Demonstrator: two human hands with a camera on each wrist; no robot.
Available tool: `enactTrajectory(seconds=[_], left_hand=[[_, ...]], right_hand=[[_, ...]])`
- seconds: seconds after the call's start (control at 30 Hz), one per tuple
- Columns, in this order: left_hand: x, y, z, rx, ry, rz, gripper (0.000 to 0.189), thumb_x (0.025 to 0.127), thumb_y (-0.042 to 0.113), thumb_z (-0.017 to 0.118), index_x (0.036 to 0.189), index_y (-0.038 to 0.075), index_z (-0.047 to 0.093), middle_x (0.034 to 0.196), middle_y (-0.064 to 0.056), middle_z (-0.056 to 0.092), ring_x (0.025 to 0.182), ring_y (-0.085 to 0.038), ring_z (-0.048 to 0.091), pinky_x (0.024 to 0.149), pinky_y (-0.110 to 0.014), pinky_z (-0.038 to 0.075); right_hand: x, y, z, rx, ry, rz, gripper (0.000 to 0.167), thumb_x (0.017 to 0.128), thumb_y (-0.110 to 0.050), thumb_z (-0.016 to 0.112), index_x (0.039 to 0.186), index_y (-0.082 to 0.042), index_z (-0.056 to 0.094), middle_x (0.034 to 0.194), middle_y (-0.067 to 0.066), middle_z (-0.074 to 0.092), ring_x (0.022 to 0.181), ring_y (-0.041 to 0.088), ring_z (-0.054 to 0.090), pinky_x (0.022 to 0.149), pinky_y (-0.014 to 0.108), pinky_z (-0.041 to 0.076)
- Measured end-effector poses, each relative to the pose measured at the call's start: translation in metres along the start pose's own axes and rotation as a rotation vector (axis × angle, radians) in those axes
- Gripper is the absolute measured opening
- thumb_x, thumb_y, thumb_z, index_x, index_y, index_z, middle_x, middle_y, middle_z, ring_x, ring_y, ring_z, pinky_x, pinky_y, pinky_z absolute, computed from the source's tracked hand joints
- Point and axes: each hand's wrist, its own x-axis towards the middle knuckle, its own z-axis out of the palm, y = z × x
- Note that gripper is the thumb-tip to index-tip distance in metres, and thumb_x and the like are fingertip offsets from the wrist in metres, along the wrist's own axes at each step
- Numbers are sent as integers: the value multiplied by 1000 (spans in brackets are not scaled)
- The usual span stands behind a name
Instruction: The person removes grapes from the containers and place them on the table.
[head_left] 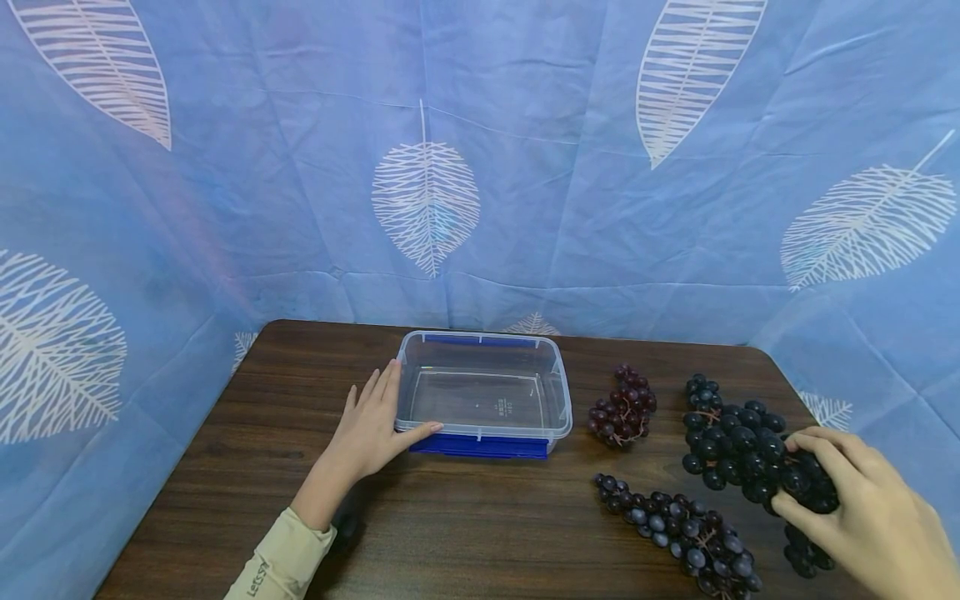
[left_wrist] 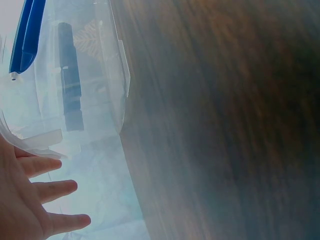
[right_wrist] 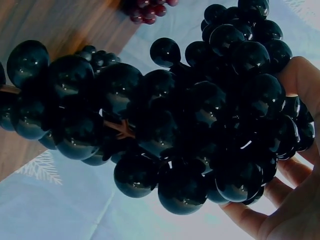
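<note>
My left hand (head_left: pixel 367 429) rests at the left side of a clear plastic food container (head_left: pixel 480 400) with blue clips. Its fingers are straight and spread along the wall, and the thumb reaches over the front rim. In the left wrist view, the fingers (left_wrist: pixel 56 190) extend beside the clear wall. On the right, my right hand (head_left: pixel 873 496) grips a bunch of large black grapes (head_left: pixel 742 446) by its right end, thumb below and fingers above. The right wrist view shows the bunch (right_wrist: pixel 170 115) up close, its brown stem (right_wrist: pixel 122 129) visible. No grapes lie inside the container.
A small bunch of dark red grapes (head_left: pixel 624 404) lies right of the container. A long bunch of purple-black grapes (head_left: pixel 686 529) stretches across the front right. More dark grapes (head_left: pixel 804 554) show beneath my right hand. A blue leaf-patterned cloth (head_left: pixel 510 217) hangs behind the brown table (head_left: pixel 315 358).
</note>
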Motion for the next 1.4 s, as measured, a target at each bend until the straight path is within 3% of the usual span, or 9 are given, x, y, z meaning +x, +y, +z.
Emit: enactTrajectory(seconds=[0.07, 0.23, 0.7, 0.97, 1.4], left_hand=[[0, 0, 0, 1, -2, 1, 119, 93, 77, 60, 169, 0, 10, 176, -20, 14, 160, -46, 21, 121, -76, 17], [0, -1, 1, 0, -5, 4, 119, 93, 77, 59, 169, 0, 10, 176, -20, 14, 160, -46, 20, 122, -76, 16], [0, 0, 1, -3, 5, 8, 118, 93, 76, 61, 169, -1, 11, 175, -20, 15, 159, -46, 21, 121, -76, 17], [0, -1, 1, -3, 0, 4, 118, 94, 76, 60, 169, 0, 10, 175, -21, 16, 160, -46, 21, 122, -76, 16], [0, 0, -1, -6, -12, -7, 118, 94, 76, 60, 169, 0, 9, 176, -20, 14, 160, -46, 20, 122, -75, 15]], right_hand=[[0, 1, 2, -15, -14, 12, 66, 58, -21, 102, 109, 3, 66, 114, 28, 60, 90, 50, 59, 71, 67, 49], [1, 5, 8, -43, -46, 45, 66, 51, -6, 98, 108, 4, 66, 114, 30, 59, 89, 51, 58, 69, 68, 48], [-1, 28, 27, -51, -83, 63, 68, 51, -11, 101, 105, 7, 65, 110, 33, 59, 83, 51, 60, 56, 62, 50], [0, 40, 37, -64, -71, 20, 68, 47, -12, 103, 101, 5, 66, 106, 33, 61, 83, 50, 61, 60, 64, 51], [-11, 53, 60, -36, -149, 63, 63, 52, -12, 103, 100, 4, 67, 103, 31, 61, 78, 43, 61, 58, 58, 53]])
